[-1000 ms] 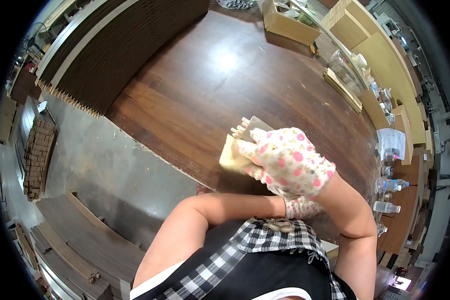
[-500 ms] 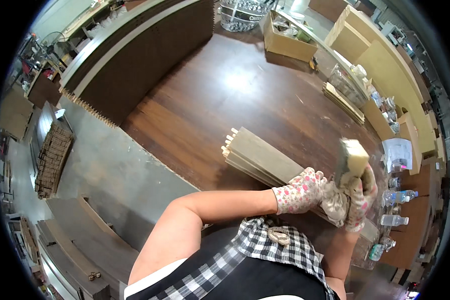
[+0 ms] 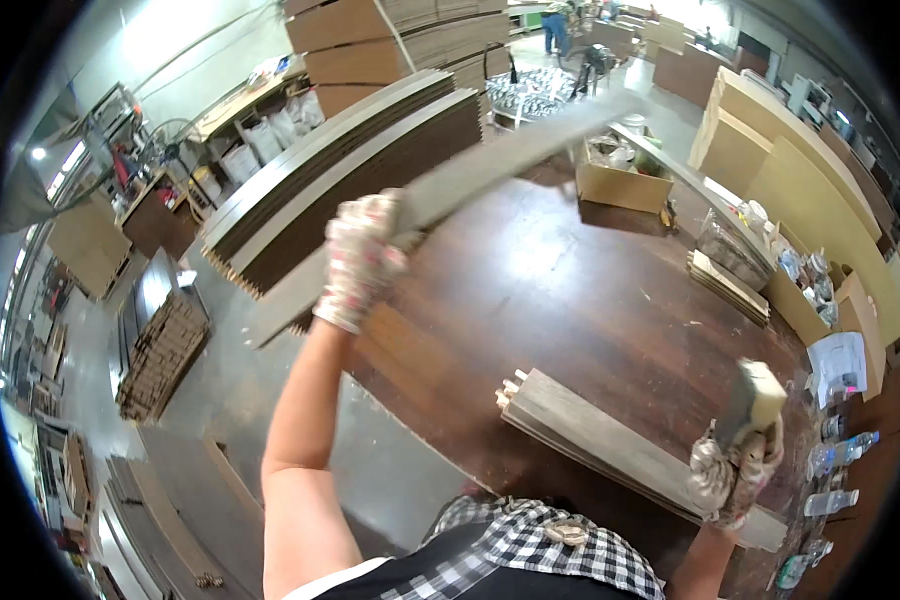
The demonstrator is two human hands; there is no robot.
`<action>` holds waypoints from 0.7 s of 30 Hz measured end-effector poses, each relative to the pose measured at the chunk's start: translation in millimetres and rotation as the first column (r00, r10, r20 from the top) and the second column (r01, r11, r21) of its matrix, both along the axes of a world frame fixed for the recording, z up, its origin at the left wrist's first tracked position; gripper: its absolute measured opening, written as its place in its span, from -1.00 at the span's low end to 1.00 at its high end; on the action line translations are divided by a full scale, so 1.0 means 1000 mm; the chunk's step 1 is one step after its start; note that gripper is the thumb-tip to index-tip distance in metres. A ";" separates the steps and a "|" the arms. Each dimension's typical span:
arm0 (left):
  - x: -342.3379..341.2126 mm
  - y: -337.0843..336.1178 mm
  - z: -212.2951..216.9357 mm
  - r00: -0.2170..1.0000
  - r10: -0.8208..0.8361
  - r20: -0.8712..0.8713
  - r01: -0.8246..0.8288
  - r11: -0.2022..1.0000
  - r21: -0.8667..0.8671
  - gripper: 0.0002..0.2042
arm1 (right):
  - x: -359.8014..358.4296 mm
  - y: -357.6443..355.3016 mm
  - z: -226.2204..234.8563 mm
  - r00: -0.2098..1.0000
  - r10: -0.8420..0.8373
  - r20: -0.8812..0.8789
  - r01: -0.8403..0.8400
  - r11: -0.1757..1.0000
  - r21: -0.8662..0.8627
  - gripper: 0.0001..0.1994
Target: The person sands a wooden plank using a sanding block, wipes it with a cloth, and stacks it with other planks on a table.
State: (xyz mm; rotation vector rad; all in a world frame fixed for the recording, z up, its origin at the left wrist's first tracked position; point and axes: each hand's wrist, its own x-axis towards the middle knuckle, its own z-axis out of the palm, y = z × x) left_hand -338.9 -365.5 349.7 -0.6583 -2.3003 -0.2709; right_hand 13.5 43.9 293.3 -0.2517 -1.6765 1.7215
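Observation:
My left hand (image 3: 358, 262), in a flowered glove, is raised at the left and closed around a long grey-brown board (image 3: 495, 165). The board slants up to the right above the work table, blurred at its far end. At the right, my gloved right hand (image 3: 752, 482) grips a pale yellow sponge block (image 3: 765, 395) with a dark face. Crumpled grey cloth (image 3: 710, 478) bunches beside those fingers; I cannot tell whether it is a rag or part of the glove. Below that hand lies a short stack of grey-brown boards (image 3: 590, 425), with light wooden pegs (image 3: 510, 386) at its left end.
The dark wooden table (image 3: 530, 310) bears a cardboard box (image 3: 622, 188) at the back. Thin wood strips (image 3: 728, 287) and plastic bottles (image 3: 832, 502) line its right side. Long stacked panels (image 3: 370, 190) stand at the back left, and a board bundle (image 3: 165, 350) lies farther left.
My left hand has left the stack by my right hand and swung up and left with a board. The view has tilted up. My right hand still grips the sponge block above the stack.

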 end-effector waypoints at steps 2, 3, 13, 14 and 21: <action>-0.043 -0.032 0.006 0.980 0.197 0.010 -0.195 0.977 -0.089 -0.46 | -0.024 -0.012 0.004 1.000 -0.026 0.006 0.025 0.999 0.038 -0.32; -0.064 -0.047 0.008 0.966 0.256 0.029 -0.252 0.962 -0.106 -0.45 | -0.033 -0.016 0.002 1.000 -0.018 0.008 0.018 1.000 0.025 -0.32; -0.171 -0.073 0.005 0.797 0.535 0.279 -0.469 0.841 -0.271 -0.52 | -0.086 -0.041 0.006 0.999 0.027 0.038 -0.027 1.000 -0.010 -0.38; -0.177 -0.077 0.004 0.793 0.539 0.282 -0.476 0.839 -0.265 -0.52 | -0.089 -0.042 0.007 0.999 0.024 0.039 -0.024 1.000 -0.004 -0.39; -0.199 -0.089 -0.010 0.819 0.518 0.248 -0.455 0.849 -0.271 -0.50 | -0.102 -0.043 -0.001 0.994 0.024 0.105 -0.028 0.999 0.036 -0.33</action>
